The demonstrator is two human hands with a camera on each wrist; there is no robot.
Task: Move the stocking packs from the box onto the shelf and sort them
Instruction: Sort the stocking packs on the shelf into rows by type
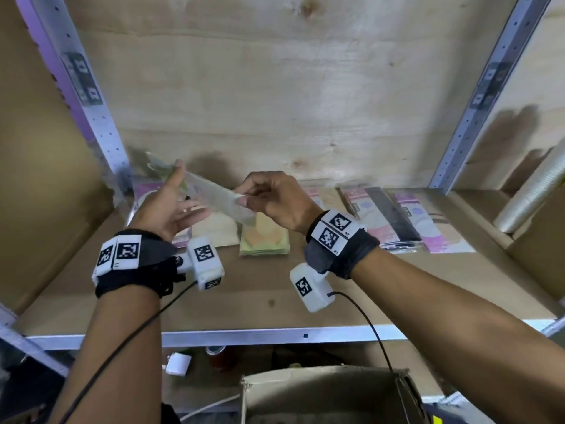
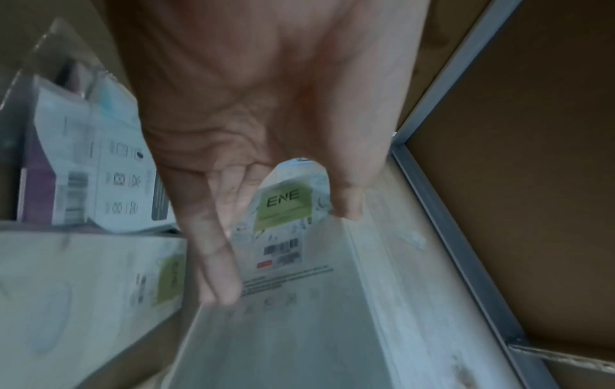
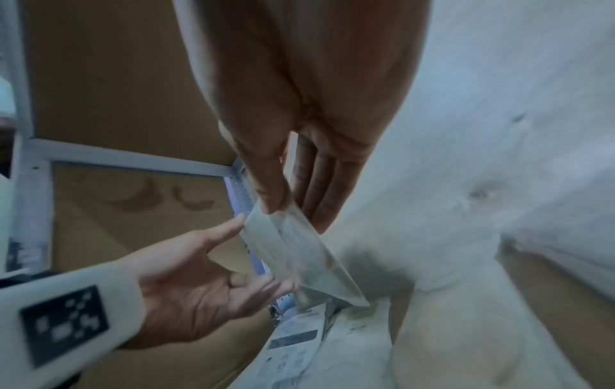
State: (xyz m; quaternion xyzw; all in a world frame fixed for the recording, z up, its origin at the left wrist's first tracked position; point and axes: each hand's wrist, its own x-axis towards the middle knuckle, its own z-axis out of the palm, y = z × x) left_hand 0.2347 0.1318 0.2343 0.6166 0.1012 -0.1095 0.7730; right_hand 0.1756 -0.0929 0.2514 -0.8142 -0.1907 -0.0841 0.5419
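From the head camera, the right hand (image 1: 276, 201) pinches the near end of a flat, pale stocking pack in clear glossy film (image 1: 214, 194), held tilted above the left part of the brown board shelf (image 1: 275, 301). The left hand (image 1: 166, 209) is spread, palm up, its fingers straight and just under the pack. Beneath them a green-edged stack of packs (image 1: 264, 238) lies on the shelf; to the right sit pink and black packs (image 1: 397, 221). An open cardboard box (image 1: 330, 396) stands below the shelf edge.

From the left wrist, the left hand (image 2: 266, 118) shows relaxed fingers, and past them the pack's white back (image 2: 286, 237) bears a green label reading "ENE" and a barcode.

From the right wrist, thumb and fingers of the right hand (image 3: 299, 163) nip the pack's corner (image 3: 292, 250); the open left hand (image 3: 199, 279) touches its edge with a fingertip.
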